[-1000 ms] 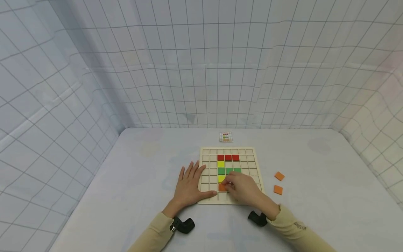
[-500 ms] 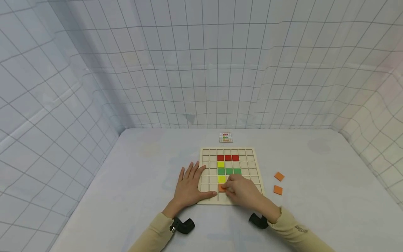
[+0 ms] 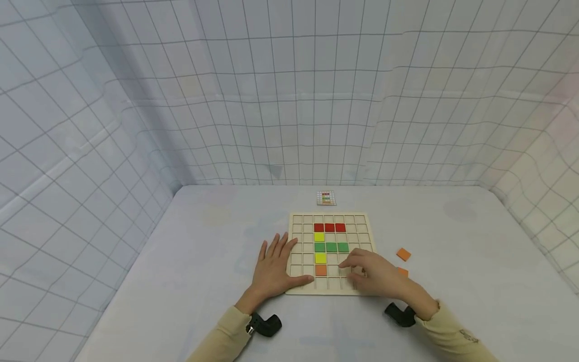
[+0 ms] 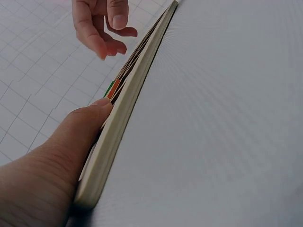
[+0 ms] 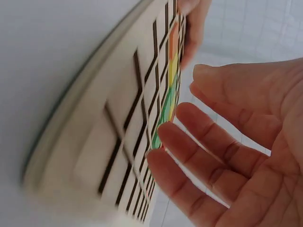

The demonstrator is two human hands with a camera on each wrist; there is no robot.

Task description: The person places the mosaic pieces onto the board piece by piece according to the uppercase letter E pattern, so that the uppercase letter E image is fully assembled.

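A pale wooden grid board point(image 3: 332, 291) lies on the table with coloured square tiles in its cells. A row of red tiles point(image 3: 329, 228), a yellow tile point(image 3: 319, 237), a row of green tiles point(image 3: 331, 247), another yellow tile point(image 3: 320, 258) and an orange tile point(image 3: 320, 270) are set in it. My left hand point(image 3: 273, 271) rests with spread fingers on the board's left edge, its thumb over the lower left cells. My right hand point(image 3: 377, 275) hovers over the board's lower right, fingers parted; the right wrist view shows nothing between them.
Two loose orange tiles lie right of the board; one orange tile point(image 3: 404, 254) shows whole, the nearer orange tile point(image 3: 402, 272) is partly behind my right hand. A small pattern card point(image 3: 326, 197) lies beyond the board. Grid-patterned cloth point(image 3: 316, 125) surrounds the table's back and sides.
My right hand has left the orange tile on the board and moved right, its fingers opening. The orange tile stays in its cell. My left hand keeps its place on the board.
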